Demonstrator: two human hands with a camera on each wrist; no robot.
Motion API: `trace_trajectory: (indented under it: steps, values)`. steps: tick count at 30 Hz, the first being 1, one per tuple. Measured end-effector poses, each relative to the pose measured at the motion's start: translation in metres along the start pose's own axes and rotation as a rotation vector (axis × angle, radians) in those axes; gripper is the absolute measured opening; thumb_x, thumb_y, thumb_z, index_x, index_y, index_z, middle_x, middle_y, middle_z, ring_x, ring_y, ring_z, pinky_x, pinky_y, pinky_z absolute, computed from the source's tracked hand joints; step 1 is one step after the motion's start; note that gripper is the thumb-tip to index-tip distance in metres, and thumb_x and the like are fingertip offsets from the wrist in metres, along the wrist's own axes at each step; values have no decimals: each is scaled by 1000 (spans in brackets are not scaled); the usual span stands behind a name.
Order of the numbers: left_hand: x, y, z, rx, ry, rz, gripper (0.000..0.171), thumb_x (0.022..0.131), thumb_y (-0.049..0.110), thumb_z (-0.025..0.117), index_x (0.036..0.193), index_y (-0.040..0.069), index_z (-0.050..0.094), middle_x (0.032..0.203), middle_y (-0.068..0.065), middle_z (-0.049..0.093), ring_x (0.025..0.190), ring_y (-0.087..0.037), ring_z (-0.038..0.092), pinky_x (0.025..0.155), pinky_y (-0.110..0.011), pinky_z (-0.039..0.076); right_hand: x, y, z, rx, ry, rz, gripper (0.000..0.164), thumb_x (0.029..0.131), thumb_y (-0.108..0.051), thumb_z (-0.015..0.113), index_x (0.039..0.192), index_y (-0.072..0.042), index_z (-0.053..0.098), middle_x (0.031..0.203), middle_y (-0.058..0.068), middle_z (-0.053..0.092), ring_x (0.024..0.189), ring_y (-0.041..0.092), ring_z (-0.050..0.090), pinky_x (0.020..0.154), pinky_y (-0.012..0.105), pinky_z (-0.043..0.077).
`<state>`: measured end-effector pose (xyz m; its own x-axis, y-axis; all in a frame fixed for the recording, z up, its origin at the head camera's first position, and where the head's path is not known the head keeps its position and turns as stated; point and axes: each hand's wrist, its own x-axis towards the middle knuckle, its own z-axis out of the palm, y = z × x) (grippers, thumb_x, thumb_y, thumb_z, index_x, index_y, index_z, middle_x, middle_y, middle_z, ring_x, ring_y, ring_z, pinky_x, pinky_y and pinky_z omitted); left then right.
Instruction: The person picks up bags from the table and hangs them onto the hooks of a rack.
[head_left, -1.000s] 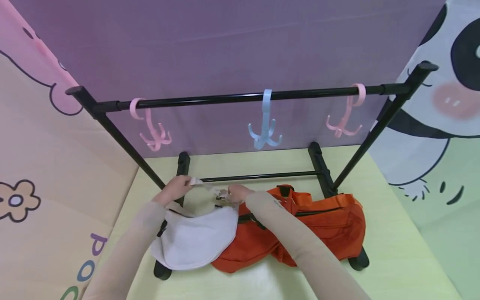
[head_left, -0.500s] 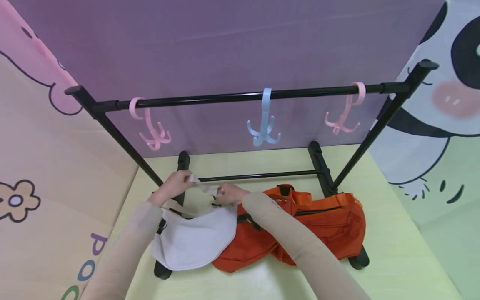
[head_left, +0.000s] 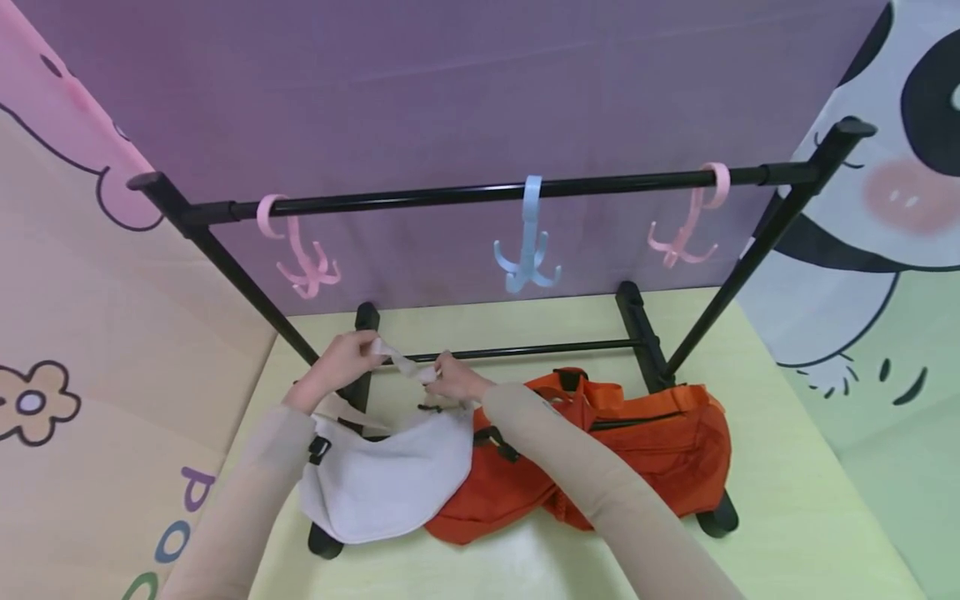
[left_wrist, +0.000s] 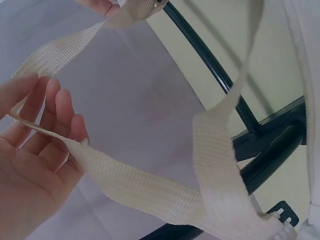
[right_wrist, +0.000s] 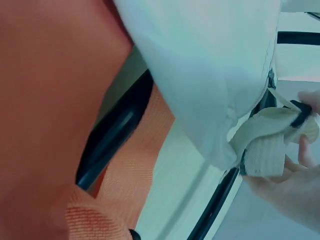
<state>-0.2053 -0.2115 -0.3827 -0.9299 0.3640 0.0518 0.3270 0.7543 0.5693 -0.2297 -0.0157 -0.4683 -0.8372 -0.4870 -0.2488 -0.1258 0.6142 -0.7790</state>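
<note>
A white bag (head_left: pixel 390 483) lies at the left of the table in the head view, its pale woven strap (head_left: pixel 405 363) raised behind it. My left hand (head_left: pixel 341 364) pinches the strap between thumb and fingers; the left wrist view shows the webbing (left_wrist: pixel 140 187) looping past the palm. Farther right along the same strap, my right hand (head_left: pixel 459 381) grips it close to a black buckle (right_wrist: pixel 301 114). A short stretch of strap hangs between the two hands. In the right wrist view, folded webbing partly hides the right fingers.
Orange-red bags (head_left: pixel 645 458) lie right of the white one, partly under my right forearm. A black rack rises behind, its top bar (head_left: pixel 420 197) carrying a left pink hook (head_left: pixel 307 271), a blue hook (head_left: pixel 529 242) and a right pink hook (head_left: pixel 686 229). A purple backdrop (head_left: pixel 480 100) stands behind.
Both hands have risen slightly, and the right hand has shifted left toward the left one. The strap between them now shows as a narrow raised band. The bags stay nearly in place.
</note>
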Motion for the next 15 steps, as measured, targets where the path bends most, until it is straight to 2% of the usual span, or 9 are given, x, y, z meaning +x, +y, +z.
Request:
trace_trajectory:
  steps: [4,9,15]
  values:
    - [-1,3,-2,-4,2,-15,9,83,9,58,86,1,58,67,-5,49,61,-16,43,55,-28,37,1,-1,-2,36,26,-9,40,79,-12,61,108,1,37,91,11,52,75,16,49,67,26,42]
    - [-2,5,-4,-6,17,-16,13,83,11,59,86,-2,58,63,-3,47,56,-15,41,51,-27,36,1,-4,-11,56,29,-10,48,80,-13,60,120,-2,35,84,9,52,65,14,46,60,24,39]
    - [-5,4,-4,-11,-4,-18,15,84,13,57,84,-2,58,62,-3,49,54,-13,41,48,-26,36,-10,-16,-28,6,15,-28,46,82,-14,54,125,-3,44,109,13,54,84,16,48,74,29,41]
